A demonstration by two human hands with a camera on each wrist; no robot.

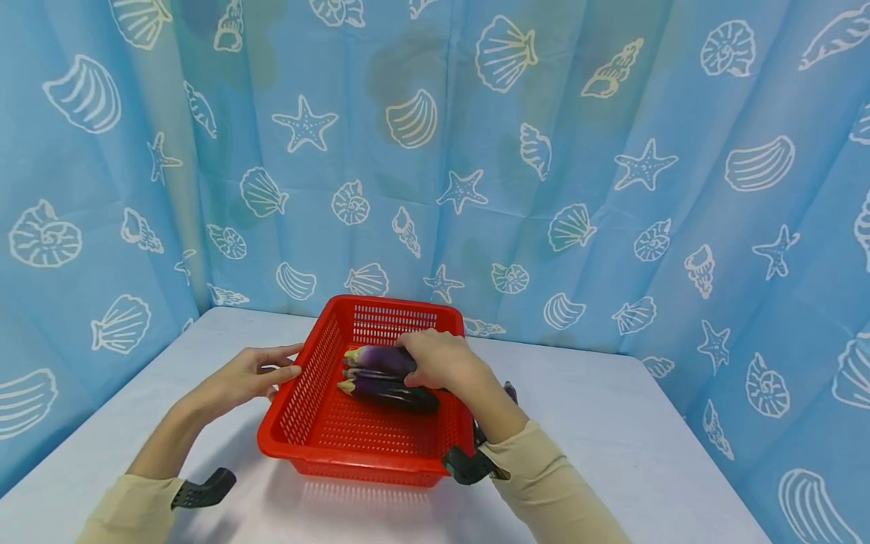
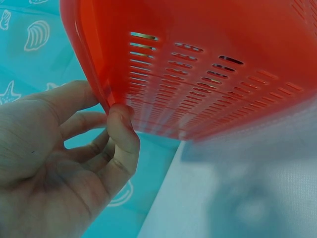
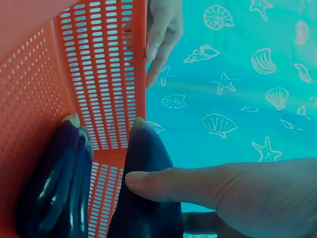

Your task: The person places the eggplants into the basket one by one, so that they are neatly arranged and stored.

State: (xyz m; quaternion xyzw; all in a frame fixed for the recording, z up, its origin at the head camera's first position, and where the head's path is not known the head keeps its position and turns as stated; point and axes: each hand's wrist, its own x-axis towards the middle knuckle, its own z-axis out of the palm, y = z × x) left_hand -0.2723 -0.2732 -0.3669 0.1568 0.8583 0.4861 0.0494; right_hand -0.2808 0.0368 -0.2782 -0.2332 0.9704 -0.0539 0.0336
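Note:
A red plastic basket (image 1: 360, 462) with slotted walls stands on the table. My left hand (image 1: 248, 374) pinches its left rim; the left wrist view shows the thumb and fingers on either side of the rim (image 2: 94, 74). Over the basket, my right hand (image 1: 442, 361) grips a purple eggplant (image 1: 381, 359) with a pale stem end. In the right wrist view the thumb lies across this eggplant (image 3: 146, 215). Beside it in the basket lie a glossy dark eggplant (image 1: 387, 394) and a slimmer one (image 1: 372, 375). The right hand hides the held eggplant's far end.
A white-covered table (image 1: 578, 453) extends around the basket. Behind and beside it hangs a blue curtain (image 1: 421, 181) with white shells and starfish. Black wrist mounts (image 1: 204, 489) sit at both sleeves, the right one close to the basket's front right corner.

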